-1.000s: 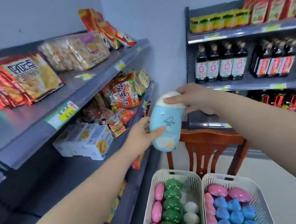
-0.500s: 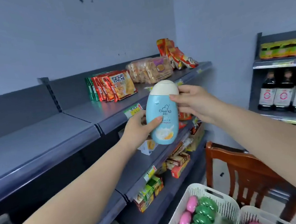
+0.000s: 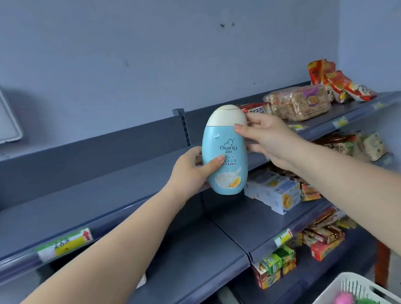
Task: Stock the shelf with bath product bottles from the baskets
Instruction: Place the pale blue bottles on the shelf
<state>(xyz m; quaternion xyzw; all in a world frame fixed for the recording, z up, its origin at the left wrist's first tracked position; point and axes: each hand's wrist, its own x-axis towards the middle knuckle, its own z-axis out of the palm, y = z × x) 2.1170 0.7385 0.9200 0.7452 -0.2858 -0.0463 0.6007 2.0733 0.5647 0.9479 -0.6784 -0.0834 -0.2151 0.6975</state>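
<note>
Above the bare grey shelf [image 3: 76, 202], a blue bath bottle [image 3: 224, 154] hangs upright, label outward. Left hand [image 3: 191, 171] wraps its lower body; right hand [image 3: 267, 135] pinches near the cream cap [image 3: 226, 114], likely steadying it for placement.

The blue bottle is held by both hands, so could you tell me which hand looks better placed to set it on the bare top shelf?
Probably the left hand: it grips the blue bottle low on its body, nearest the top shelf.
</note>
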